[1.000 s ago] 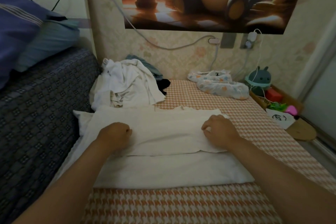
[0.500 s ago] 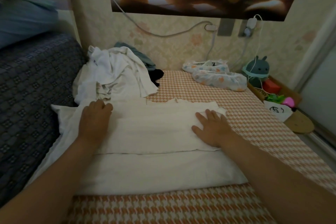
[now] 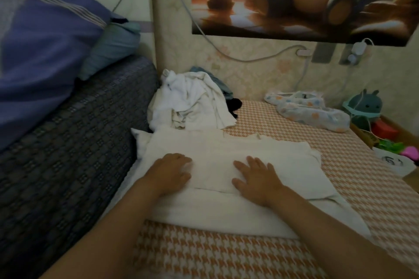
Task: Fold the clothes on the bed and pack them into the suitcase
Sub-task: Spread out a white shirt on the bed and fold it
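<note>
A white garment (image 3: 229,156) lies flat and partly folded on the orange houndstooth bed (image 3: 340,165). Both of my hands press down on it, side by side. My left hand (image 3: 170,172) rests palm down near its left part, fingers slightly bent. My right hand (image 3: 256,179) lies flat with fingers spread on the folded middle. Behind the garment, against the wall, sits a crumpled heap of white clothes (image 3: 190,106) with a blue piece (image 3: 222,86) and a black piece (image 3: 234,104) under it. No suitcase is in view.
A dark patterned cover (image 3: 68,142) rises along the left, with a purple pillow (image 3: 40,47) and a teal one (image 3: 113,47) on it. Floral fabric items (image 3: 310,111) lie at the back right. A box with a teal plush toy (image 3: 362,106) stands at the right edge.
My hands went from curled fists on the garment to flat palms. They have slid inward toward each other, smoothing the folded cloth.
</note>
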The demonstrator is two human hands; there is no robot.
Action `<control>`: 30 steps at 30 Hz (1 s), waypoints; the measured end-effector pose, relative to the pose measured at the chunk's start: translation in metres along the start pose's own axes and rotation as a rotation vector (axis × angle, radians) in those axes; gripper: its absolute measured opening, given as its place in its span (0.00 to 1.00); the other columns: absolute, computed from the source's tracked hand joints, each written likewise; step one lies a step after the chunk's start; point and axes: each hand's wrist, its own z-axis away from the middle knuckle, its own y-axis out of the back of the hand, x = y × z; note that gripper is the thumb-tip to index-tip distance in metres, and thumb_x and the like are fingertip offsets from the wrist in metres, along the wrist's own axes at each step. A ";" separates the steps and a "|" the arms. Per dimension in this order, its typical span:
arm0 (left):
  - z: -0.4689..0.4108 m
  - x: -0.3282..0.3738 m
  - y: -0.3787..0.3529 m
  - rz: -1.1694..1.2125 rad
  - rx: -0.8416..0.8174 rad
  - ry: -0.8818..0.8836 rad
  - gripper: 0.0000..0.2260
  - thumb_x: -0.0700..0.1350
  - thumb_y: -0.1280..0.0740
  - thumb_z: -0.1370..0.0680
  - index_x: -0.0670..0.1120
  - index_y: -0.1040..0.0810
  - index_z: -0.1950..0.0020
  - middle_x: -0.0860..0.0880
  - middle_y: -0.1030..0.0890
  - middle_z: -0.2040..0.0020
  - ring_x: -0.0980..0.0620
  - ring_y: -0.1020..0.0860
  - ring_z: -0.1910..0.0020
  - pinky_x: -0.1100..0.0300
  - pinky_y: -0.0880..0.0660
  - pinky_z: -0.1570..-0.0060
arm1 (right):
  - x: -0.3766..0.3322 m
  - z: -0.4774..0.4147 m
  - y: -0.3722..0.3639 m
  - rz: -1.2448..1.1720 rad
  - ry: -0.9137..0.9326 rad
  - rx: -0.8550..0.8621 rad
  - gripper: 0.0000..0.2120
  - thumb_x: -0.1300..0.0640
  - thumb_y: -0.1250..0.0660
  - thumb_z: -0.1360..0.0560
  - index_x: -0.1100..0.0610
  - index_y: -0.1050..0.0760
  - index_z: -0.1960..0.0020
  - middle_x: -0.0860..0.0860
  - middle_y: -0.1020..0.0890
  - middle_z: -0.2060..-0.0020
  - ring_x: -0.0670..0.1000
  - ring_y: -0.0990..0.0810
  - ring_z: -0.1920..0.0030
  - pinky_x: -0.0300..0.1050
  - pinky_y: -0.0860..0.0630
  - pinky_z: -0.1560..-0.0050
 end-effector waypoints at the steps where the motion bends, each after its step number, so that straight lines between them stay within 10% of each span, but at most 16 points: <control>1: 0.004 -0.009 0.004 0.063 0.049 0.016 0.23 0.55 0.37 0.20 0.54 0.35 0.25 0.52 0.35 0.25 0.49 0.37 0.27 0.54 0.40 0.28 | -0.013 -0.003 0.002 -0.015 -0.012 0.028 0.32 0.34 0.53 0.20 0.43 0.52 0.20 0.53 0.54 0.20 0.56 0.55 0.20 0.60 0.57 0.23; 8: 0.018 -0.060 0.040 0.204 0.407 0.249 0.21 0.49 0.36 0.20 0.51 0.32 0.28 0.47 0.30 0.30 0.43 0.33 0.32 0.49 0.34 0.34 | -0.149 -0.059 0.037 -0.304 0.314 0.269 0.21 0.51 0.39 0.19 0.51 0.32 0.27 0.52 0.30 0.29 0.54 0.29 0.31 0.47 0.33 0.32; 16: 0.012 -0.090 0.039 0.553 0.523 0.328 0.17 0.42 0.38 0.22 0.44 0.29 0.32 0.42 0.28 0.35 0.44 0.27 0.37 0.51 0.29 0.37 | -0.275 -0.143 0.066 -0.340 0.344 0.102 0.22 0.55 0.40 0.18 0.62 0.36 0.27 0.62 0.26 0.34 0.62 0.26 0.35 0.52 0.28 0.37; 20: 0.004 -0.094 0.036 0.602 0.487 0.323 0.21 0.42 0.39 0.20 0.45 0.34 0.27 0.43 0.31 0.31 0.45 0.30 0.32 0.52 0.32 0.32 | -0.271 -0.163 0.064 -0.285 0.307 0.027 0.13 0.50 0.37 0.26 0.55 0.24 0.46 0.58 0.19 0.46 0.57 0.20 0.47 0.44 0.25 0.51; 26: -0.004 -0.092 0.045 0.655 0.465 0.283 0.34 0.41 0.38 0.20 0.51 0.53 0.20 0.51 0.49 0.21 0.51 0.46 0.23 0.58 0.45 0.28 | -0.222 -0.143 0.078 -1.006 0.246 -0.009 0.14 0.71 0.38 0.27 0.55 0.27 0.66 0.50 0.27 0.70 0.48 0.29 0.67 0.37 0.35 0.70; 30: -0.017 -0.087 0.045 0.711 0.328 0.145 0.25 0.41 0.37 0.21 0.55 0.35 0.25 0.51 0.32 0.27 0.53 0.29 0.34 0.60 0.32 0.36 | -0.181 -0.127 0.082 -1.078 0.199 -0.173 0.16 0.75 0.45 0.31 0.56 0.27 0.64 0.55 0.28 0.67 0.53 0.28 0.68 0.44 0.38 0.68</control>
